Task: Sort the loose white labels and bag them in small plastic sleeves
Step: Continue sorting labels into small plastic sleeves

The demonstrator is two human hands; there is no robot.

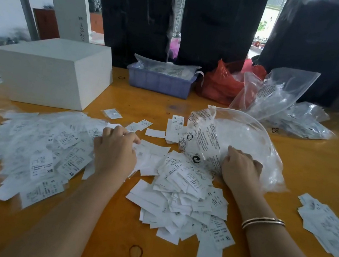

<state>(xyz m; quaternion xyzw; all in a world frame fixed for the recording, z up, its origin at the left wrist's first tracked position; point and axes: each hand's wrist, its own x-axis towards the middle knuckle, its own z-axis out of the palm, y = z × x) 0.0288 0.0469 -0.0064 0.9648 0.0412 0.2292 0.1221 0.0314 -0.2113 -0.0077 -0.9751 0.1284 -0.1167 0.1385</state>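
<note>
Loose white labels (185, 193) lie in a heap at the table's middle. A wider spread of labels in small clear sleeves (37, 149) covers the left side. My left hand (115, 151) rests between the two heaps with its fingers curled down onto labels; whether it pinches one is hidden. My right hand (241, 169) lies on a large clear zip bag (238, 142) printed with black text, fingers curled into the plastic. A smaller pile of labels (325, 224) sits at the right edge.
A white box (52, 70) stands at the back left, a blue tray (160, 81) of bagged items behind the middle, a red plastic bag (222, 83) and more clear bags (277, 95) at the back right. A rubber band (135, 252) lies near the front.
</note>
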